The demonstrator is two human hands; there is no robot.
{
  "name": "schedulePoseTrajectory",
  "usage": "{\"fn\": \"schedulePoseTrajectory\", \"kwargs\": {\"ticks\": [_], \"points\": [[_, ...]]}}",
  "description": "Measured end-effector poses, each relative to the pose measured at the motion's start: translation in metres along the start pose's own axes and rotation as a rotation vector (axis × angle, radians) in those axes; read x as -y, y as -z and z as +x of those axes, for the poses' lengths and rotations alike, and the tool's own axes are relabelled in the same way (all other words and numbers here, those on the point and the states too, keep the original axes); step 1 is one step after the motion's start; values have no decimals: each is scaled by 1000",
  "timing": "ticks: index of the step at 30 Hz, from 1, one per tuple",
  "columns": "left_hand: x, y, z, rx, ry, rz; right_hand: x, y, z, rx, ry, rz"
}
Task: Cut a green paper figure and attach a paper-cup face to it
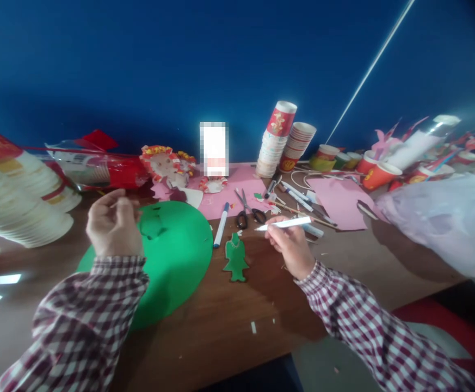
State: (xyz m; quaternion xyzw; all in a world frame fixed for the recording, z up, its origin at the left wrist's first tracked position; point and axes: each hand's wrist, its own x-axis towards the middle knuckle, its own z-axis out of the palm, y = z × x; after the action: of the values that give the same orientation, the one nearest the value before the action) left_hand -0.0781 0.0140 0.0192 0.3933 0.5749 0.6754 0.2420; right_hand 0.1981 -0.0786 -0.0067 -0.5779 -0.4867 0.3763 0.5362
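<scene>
My right hand point(289, 245) grips a slim white marker point(288, 222), its pale tip pointing left. Below and left of that tip, a green fish-shaped paper cutout point(235, 258) with a dark outline lies on the brown table point(204, 337). My left hand point(115, 222) is raised over the left edge of a large green paper disc point(172, 261), its fingers curled together. Whatever those fingers may hold is too blurred to make out. A white marker with a blue cap point(221, 226) lies between the disc and the fish, and black-handled scissors point(245, 209) rest just behind.
Stacked paper cups point(276, 141) stand at the back, with more cup stacks point(20, 201) at far left. Pink paper point(337, 201), several markers point(296, 196) and scraps lie behind my right hand. A translucent plastic bag point(441, 218) bulges at right. A blue wall point(139, 65) rises behind.
</scene>
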Motion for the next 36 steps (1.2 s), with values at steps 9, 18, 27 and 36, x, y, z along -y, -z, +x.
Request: {"fn": "schedulePoseTrajectory", "kwargs": {"ticks": [9,18,27,36], "points": [[-9,4,-27,58,-360,337,-4,1,4,-18,-69,133],[-13,18,-159,1105,-1147,457,-1,-2,0,79,21,1],[5,28,-158,984,-1257,762,3,-7,-9,113,151,-265],[5,27,-159,1073,-1207,872,15,-27,-19,327,105,-297]]}}
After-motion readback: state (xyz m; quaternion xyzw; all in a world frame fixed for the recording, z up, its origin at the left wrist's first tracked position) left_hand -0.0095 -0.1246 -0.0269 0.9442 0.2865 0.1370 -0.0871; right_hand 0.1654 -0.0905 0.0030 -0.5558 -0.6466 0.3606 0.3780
